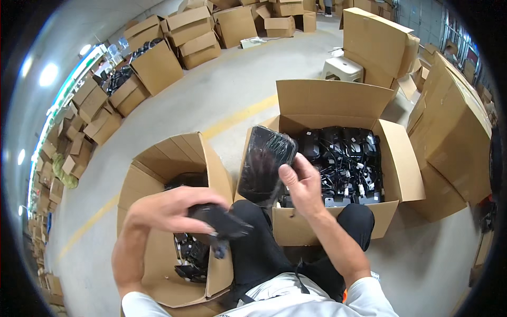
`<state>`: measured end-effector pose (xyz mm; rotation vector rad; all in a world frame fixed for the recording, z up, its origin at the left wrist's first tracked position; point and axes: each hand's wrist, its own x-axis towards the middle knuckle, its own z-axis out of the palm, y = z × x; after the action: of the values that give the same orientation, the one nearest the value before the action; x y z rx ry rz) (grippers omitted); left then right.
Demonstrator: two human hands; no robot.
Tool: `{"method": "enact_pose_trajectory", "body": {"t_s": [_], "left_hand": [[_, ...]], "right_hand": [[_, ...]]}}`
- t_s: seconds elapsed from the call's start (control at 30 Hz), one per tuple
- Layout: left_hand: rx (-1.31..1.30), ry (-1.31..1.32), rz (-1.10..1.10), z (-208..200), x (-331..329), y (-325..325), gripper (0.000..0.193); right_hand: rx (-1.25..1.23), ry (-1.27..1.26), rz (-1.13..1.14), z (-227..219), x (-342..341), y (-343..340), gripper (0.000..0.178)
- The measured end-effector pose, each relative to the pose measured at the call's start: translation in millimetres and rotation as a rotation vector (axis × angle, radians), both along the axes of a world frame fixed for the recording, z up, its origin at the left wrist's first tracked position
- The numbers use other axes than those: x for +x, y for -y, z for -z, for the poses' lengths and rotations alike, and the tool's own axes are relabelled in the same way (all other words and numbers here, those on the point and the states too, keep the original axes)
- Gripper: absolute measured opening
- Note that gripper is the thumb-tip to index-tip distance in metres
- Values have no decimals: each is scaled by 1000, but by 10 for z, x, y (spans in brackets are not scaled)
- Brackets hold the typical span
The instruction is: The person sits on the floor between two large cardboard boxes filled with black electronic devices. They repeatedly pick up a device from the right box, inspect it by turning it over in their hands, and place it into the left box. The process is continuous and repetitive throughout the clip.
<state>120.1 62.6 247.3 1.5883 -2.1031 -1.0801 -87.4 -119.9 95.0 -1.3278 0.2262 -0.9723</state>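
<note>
My left hand (171,210) is closed round a black plastic part (224,222), somewhat blurred, with a small piece hanging below it. It is over the right wall of an open cardboard box (153,288), which holds several black parts and cables (193,256). My right hand (303,187) grips a flat black rectangular device (264,166), tilted upright, with a glossy, wrinkled film on its face. Behind that hand stands a second open carton (311,232), packed with rows of black devices (364,140), tangled black cables and pale connectors. My knees are between and against the boxes.
A tall carton (449,137) stands at the right, with another large carton (375,47) behind it. Near that one is a white plastic stool (343,70). Stacked boxes (198,47) line the far side and left. Yellow lines (240,116) cross the grey floor.
</note>
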Motion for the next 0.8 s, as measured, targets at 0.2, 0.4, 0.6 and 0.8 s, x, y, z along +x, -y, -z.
{"method": "enact_pose_trajectory", "body": {"t_s": [0.2, 0.4, 0.6, 0.8], "left_hand": [[-242, -338, -354, 164, -598, 563, 59], [-497, -80, -254, 486, -1079, 982, 63], [-509, -331, -599, 758, -922, 1059, 99], [-306, -877, -721, 1195, -1590, 1077, 80]], "right_hand": [[275, 283, -65, 212, -254, -230, 53], [221, 282, -66, 469, -601, -241, 68], [559, 393, 38, 368, -823, -248, 69], [581, 433, 117, 276, -863, -107, 81]]}}
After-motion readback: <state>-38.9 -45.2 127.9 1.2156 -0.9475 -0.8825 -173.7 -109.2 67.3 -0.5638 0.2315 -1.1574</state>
